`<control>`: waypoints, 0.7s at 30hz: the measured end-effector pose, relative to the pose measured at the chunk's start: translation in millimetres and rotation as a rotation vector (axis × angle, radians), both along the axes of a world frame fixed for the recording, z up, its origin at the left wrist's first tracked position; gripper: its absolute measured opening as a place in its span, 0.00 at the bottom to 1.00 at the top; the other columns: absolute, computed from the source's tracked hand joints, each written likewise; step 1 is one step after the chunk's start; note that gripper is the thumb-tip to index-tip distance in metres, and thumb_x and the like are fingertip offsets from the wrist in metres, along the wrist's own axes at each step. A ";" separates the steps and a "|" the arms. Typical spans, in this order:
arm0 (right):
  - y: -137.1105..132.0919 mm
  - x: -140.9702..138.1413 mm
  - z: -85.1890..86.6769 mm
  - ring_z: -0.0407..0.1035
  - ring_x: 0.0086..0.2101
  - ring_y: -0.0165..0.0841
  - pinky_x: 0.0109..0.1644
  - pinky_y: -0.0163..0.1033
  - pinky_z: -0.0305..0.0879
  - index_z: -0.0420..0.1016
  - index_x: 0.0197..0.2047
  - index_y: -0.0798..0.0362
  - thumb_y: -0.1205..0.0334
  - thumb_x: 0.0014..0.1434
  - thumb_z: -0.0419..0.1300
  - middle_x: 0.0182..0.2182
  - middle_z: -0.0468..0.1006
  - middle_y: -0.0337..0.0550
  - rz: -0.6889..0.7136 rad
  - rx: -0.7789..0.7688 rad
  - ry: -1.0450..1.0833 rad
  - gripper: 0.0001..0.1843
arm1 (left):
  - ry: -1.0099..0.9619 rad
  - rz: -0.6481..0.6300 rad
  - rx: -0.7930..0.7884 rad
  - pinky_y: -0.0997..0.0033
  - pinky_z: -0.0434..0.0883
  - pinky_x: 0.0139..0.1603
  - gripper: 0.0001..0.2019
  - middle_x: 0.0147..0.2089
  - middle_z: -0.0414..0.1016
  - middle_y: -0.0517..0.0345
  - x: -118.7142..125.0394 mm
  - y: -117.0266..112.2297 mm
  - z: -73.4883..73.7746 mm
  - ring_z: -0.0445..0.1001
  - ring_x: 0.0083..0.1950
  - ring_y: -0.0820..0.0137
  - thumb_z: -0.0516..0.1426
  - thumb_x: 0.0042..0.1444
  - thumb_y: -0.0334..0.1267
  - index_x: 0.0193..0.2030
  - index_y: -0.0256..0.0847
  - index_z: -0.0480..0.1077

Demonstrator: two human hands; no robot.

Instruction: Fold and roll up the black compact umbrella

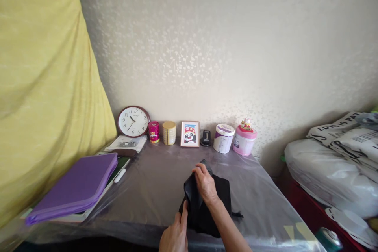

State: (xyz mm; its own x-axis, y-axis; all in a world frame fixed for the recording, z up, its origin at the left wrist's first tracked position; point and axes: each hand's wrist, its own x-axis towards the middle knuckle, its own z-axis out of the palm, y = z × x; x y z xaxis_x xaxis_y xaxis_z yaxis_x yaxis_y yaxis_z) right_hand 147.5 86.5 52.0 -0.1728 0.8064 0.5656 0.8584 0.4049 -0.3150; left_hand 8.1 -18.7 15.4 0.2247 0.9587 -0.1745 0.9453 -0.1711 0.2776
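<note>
A black cloth pouch [223, 197] with a short dark cord [237, 214] at its right side lies near the front of the table. My left hand [177, 228] is closed on the pouch's lower left edge, thumb or finger along the opening. Over the pouch's upper part reaches my right hand [205, 184], its fingers bent down and closed on dark material at the mouth. A dark grey piece [205, 162] shows beyond those fingers; whether it is lining or a separate thing I cannot tell. The inside of the pouch is hidden.
Plastic film covers the table [150, 181]. Left lie a purple zip folder [73, 183] and a white pen-like object [119, 175]. Along the wall stand a clock [134, 121], tins [169, 133], a framed panda picture [189, 134] and tubs [223, 138]. Bags [333, 169] are piled at right.
</note>
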 end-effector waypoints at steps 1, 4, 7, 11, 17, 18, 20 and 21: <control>3.4 -5.7 -5.1 0.70 0.39 0.31 0.38 0.32 0.68 0.70 0.41 0.47 0.68 0.62 0.45 0.46 0.70 0.43 0.008 -0.010 -0.015 0.14 | 0.005 0.000 -0.009 0.72 0.68 0.39 0.41 0.53 0.66 0.45 1.0 0.4 -2.6 0.75 0.42 0.64 0.46 0.46 0.20 0.67 0.44 0.37; 10.4 -17.0 -21.0 0.69 0.41 0.31 0.40 0.32 0.68 0.71 0.38 0.48 0.69 0.62 0.45 0.43 0.71 0.43 0.027 -0.017 -0.050 0.14 | -0.003 0.001 -0.036 0.72 0.68 0.38 0.38 0.52 0.67 0.44 3.8 2.9 -11.4 0.76 0.41 0.64 0.44 0.48 0.20 0.67 0.43 0.40; 13.4 -19.5 -31.5 0.69 0.40 0.31 0.41 0.33 0.67 0.71 0.37 0.48 0.69 0.62 0.46 0.42 0.71 0.44 0.037 -0.028 -0.069 0.14 | -0.030 0.022 -0.040 0.73 0.68 0.37 0.36 0.52 0.67 0.44 4.2 4.5 -17.1 0.76 0.40 0.66 0.44 0.50 0.22 0.67 0.42 0.41; 13.8 -16.8 -34.4 0.69 0.39 0.31 0.41 0.33 0.66 0.72 0.37 0.48 0.68 0.61 0.47 0.43 0.71 0.43 0.050 -0.054 -0.098 0.13 | -0.024 0.014 -0.039 0.70 0.68 0.41 0.33 0.56 0.64 0.43 -1.1 2.1 -8.3 0.73 0.46 0.61 0.48 0.51 0.29 0.66 0.38 0.46; 12.3 -17.1 -30.5 0.69 0.39 0.31 0.40 0.32 0.66 0.71 0.37 0.48 0.67 0.61 0.49 0.44 0.70 0.43 0.041 -0.097 -0.128 0.10 | -0.129 -0.113 0.219 0.55 0.53 0.63 0.28 0.65 0.55 0.49 -4.6 7.4 12.9 0.55 0.63 0.56 0.52 0.51 0.37 0.61 0.43 0.57; 12.1 -17.6 -30.2 0.69 0.39 0.31 0.40 0.32 0.66 0.71 0.38 0.49 0.67 0.61 0.50 0.43 0.70 0.43 0.038 -0.104 -0.125 0.09 | -0.163 -0.169 0.221 0.54 0.51 0.64 0.29 0.66 0.53 0.51 -3.8 10.3 11.3 0.53 0.65 0.56 0.53 0.51 0.38 0.62 0.44 0.55; 11.9 -18.0 -30.5 0.70 0.38 0.30 0.39 0.32 0.66 0.70 0.39 0.49 0.67 0.60 0.50 0.43 0.71 0.43 0.032 -0.107 -0.108 0.09 | -0.199 -0.202 0.200 0.52 0.47 0.66 0.34 0.68 0.48 0.52 -1.7 16.1 3.6 0.48 0.67 0.55 0.54 0.50 0.39 0.64 0.45 0.50; 12.0 -18.0 -31.2 0.70 0.37 0.30 0.39 0.32 0.66 0.70 0.40 0.49 0.66 0.61 0.50 0.42 0.71 0.42 0.031 -0.103 -0.095 0.09 | -0.203 -0.194 0.183 0.52 0.45 0.66 0.36 0.69 0.46 0.52 -0.6 18.5 -1.7 0.46 0.68 0.55 0.54 0.50 0.39 0.65 0.44 0.47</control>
